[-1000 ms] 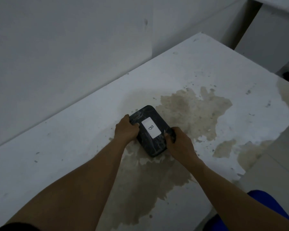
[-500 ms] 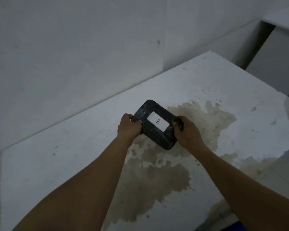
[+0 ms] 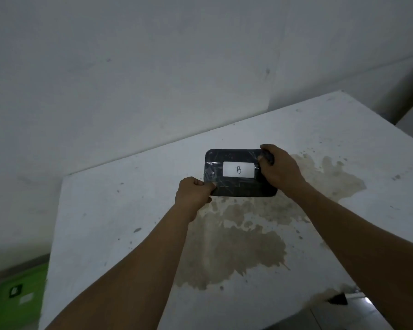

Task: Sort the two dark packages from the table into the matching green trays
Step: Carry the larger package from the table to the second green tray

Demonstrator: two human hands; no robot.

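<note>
Package: 1 dark package [image 3: 239, 184], film-wrapped, held above the stained white surface [image 3: 105, 210], long axis running left to right.
Hands: left hand [image 3: 193, 195] clamped on the lower-left corner, right hand [image 3: 278, 169] clamped on the upper-right end; both equally near.
Label: white sticker [image 3: 239, 169] reading "B".
Destination: green tray [image 3: 19, 296] lies low and far left of both hands; its markings are unreadable.

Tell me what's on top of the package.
A white label marked "B" sits on the dark package, under shiny clear wrap. The left hand pinches its lower left corner; the right hand covers its right end, so anything there is hidden.
</note>
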